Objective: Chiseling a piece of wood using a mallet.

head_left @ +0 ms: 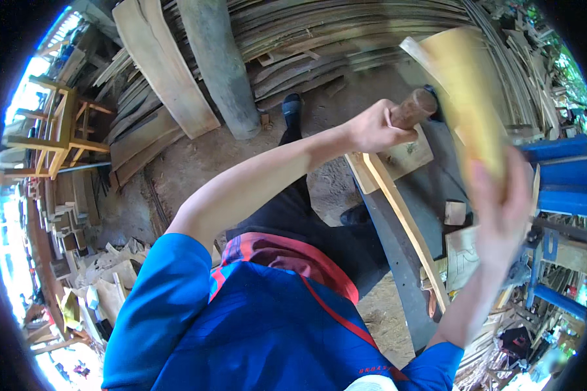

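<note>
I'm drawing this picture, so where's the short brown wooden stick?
In the head view's upper right, the brown wooden stick is in the person's left hand, just left of the blurred yellow piece.

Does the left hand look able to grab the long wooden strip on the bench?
Probably not yet: the left hand appears near the long wooden strip, but it's already gripping a wooden handle.

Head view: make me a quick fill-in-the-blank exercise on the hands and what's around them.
The left hand holds a round piece made of ____.
The right hand holds a motion-blurred thing coloured ____.
The left sleeve is coloured ____.
The chair-like wooden frame shows near the picture's ____ edge.
Missing words: wood; yellow; blue; left.
</note>
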Action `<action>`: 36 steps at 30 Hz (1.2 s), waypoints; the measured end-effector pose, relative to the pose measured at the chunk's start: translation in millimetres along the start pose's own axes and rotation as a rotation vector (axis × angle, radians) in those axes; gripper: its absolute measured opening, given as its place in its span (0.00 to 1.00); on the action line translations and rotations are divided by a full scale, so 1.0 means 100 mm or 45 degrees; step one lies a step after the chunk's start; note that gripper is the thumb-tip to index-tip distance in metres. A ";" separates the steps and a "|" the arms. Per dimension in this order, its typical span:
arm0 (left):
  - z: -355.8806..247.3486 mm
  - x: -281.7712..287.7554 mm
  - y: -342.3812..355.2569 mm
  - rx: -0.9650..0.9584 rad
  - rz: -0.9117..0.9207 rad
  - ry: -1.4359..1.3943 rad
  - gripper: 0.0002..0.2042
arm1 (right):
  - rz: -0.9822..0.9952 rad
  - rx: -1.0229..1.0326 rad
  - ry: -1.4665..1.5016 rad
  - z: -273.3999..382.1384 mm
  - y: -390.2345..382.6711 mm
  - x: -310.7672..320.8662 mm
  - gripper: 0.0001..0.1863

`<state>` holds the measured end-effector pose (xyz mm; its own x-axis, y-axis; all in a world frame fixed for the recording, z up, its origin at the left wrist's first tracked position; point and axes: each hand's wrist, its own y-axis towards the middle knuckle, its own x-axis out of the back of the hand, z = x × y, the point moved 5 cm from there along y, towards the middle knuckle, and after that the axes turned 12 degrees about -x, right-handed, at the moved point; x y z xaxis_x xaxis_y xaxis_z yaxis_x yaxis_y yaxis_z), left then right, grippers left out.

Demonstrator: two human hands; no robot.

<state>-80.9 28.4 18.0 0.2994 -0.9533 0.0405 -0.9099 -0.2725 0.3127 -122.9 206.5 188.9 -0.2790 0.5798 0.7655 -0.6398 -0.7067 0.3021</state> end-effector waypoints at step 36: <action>-0.06 -0.05 0.01 -0.011 -0.039 -0.072 0.16 | -0.037 -0.319 0.099 -0.28 0.01 0.22 0.28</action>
<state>-81.6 33.9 24.1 0.3101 -0.9504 -0.0228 -0.8981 -0.3007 0.3210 -149.4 229.4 190.1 -0.3060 0.6346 0.7097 -0.8030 -0.5725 0.1657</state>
